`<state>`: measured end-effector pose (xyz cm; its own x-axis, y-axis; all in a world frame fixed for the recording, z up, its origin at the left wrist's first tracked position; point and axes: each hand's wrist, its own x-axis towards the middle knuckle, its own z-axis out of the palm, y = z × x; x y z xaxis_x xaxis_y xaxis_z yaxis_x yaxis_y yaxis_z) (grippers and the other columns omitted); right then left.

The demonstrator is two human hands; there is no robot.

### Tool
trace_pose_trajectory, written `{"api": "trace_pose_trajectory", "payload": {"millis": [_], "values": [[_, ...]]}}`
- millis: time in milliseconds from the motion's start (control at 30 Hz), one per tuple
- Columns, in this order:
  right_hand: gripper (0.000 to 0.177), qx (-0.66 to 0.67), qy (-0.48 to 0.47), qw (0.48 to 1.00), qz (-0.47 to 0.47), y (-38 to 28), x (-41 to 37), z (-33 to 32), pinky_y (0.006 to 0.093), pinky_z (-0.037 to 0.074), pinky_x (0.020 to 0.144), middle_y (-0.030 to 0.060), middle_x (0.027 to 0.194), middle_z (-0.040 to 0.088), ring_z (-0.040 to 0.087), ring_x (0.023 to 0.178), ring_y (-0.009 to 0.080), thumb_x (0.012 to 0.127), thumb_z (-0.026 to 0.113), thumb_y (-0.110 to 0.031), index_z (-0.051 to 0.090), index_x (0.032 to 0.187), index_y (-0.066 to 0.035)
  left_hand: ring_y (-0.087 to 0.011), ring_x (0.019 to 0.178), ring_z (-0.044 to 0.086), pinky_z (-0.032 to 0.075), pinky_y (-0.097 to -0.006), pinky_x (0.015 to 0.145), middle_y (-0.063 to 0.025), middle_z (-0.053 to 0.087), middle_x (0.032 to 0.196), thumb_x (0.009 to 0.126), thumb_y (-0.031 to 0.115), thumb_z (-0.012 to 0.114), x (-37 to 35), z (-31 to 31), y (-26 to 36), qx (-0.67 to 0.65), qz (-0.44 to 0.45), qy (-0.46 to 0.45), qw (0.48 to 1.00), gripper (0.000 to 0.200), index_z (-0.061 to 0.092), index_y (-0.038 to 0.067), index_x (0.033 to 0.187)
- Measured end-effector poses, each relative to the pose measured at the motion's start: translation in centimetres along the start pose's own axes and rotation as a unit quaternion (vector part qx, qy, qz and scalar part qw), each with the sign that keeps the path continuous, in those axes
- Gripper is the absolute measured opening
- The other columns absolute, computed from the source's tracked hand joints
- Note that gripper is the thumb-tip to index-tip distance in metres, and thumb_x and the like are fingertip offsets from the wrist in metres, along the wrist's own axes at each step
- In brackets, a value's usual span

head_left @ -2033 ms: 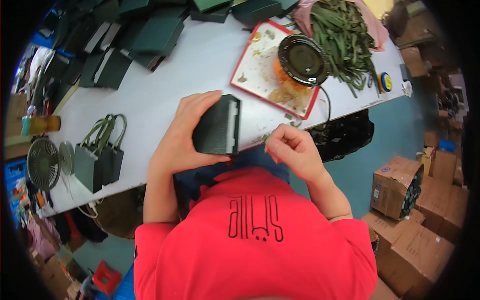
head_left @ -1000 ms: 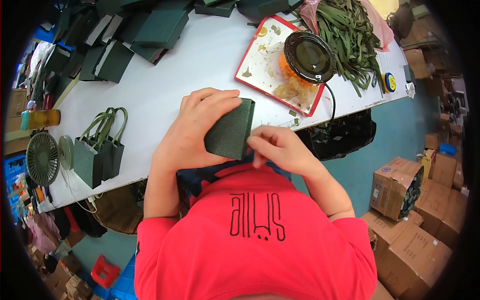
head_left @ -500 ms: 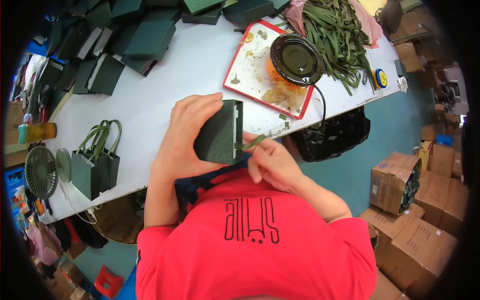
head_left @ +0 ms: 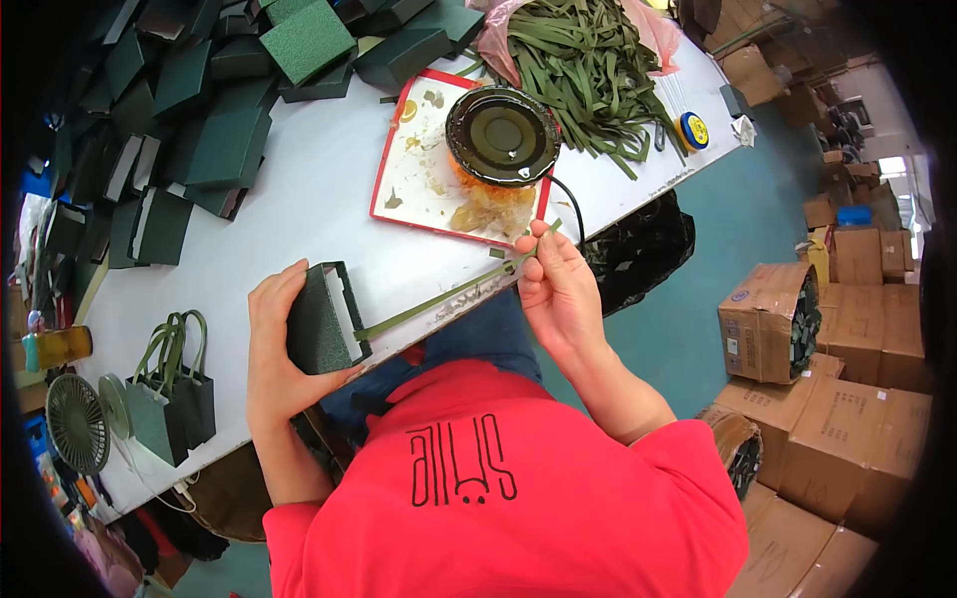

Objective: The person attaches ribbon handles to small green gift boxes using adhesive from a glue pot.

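My left hand is wrapped round a small dark green paper bag whose open end faces right, at the table's front edge. A green ribbon runs out taut from the bag's open end to my right hand. The fingers of that hand pinch the ribbon's far end, beside the red-rimmed white board. On the board stands a round black glue pot with a dark, shiny pool inside and amber drips below it.
A heap of green ribbons lies behind the pot. Dark green boxes pile up at back left. Finished-looking bags with handles and a small fan stand left. Cartons and a black bag are at right.
My left hand has brought the bag lower and to the left in view. My right hand has moved away from it, and the ribbon between them is stretched out long. The view has shifted.
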<state>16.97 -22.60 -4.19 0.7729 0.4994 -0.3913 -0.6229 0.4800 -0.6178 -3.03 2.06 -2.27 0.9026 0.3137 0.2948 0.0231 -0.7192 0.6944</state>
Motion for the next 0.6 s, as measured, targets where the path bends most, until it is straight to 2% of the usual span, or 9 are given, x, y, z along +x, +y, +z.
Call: {"api": "trace_pose_trajectory", "payload": {"millis": [200,233,333,367,600], "values": [[0.018,-0.088,-0.061,0.993,-0.051,-0.7,1.9,-0.7,0.0215,0.049,0.054,0.0074,0.086,0.068,0.059,0.062,0.0091,0.102,0.059,-0.018,0.060,0.111,-0.002,-0.0390,0.126,0.048,0.039,-0.0475,0.106,-0.0170,0.053,0.140,0.054,0.025,0.094,0.7,0.7,0.2,-0.006,0.032,-0.007,0.999,0.097,0.049,0.005,0.137],[0.020,-0.124,-0.032,0.991,-0.051,-1.2,2.0,-0.2,0.0214,0.046,0.051,0.0058,0.081,0.066,0.057,0.058,0.0082,0.102,0.060,-0.020,0.061,0.109,-0.001,-0.0395,0.126,0.048,0.039,-0.0481,0.106,-0.0172,0.053,0.140,0.053,0.025,0.093,1.1,0.9,0.5,-0.013,0.030,-0.013,0.999,0.095,0.051,0.005,0.136],[0.022,-0.221,-0.038,0.973,-0.061,-2.2,3.3,-0.4,0.0209,0.044,0.049,0.0039,0.078,0.065,0.054,0.054,0.0071,0.101,0.062,-0.022,0.062,0.107,-0.001,-0.0400,0.125,0.048,0.039,-0.0485,0.106,-0.0175,0.054,0.139,0.053,0.024,0.093,1.7,1.6,0.8,-0.018,0.047,-0.032,0.998,0.094,0.052,0.005,0.135],[0.023,-0.248,-0.027,0.966,-0.071,-2.4,3.7,0.0,0.0199,0.039,0.046,0.0008,0.073,0.062,0.050,0.052,0.0052,0.101,0.063,-0.023,0.064,0.104,-0.001,-0.0391,0.129,0.046,0.038,-0.0480,0.108,-0.0189,0.051,0.142,0.053,0.023,0.094,1.8,1.7,0.8,-0.011,0.064,-0.047,0.997,0.098,0.048,0.006,0.138],[0.024,-0.298,-0.021,0.952,-0.066,-3.0,5.1,0.7,0.0196,0.029,0.043,-0.0017,0.068,0.056,0.040,0.047,0.0037,0.100,0.063,-0.025,0.065,0.095,-0.001,-0.0402,0.127,0.047,0.039,-0.0491,0.108,-0.0185,0.052,0.141,0.051,0.023,0.094,2.9,2.4,1.9,-0.010,0.083,-0.059,0.995,0.098,0.050,0.006,0.137]]}}
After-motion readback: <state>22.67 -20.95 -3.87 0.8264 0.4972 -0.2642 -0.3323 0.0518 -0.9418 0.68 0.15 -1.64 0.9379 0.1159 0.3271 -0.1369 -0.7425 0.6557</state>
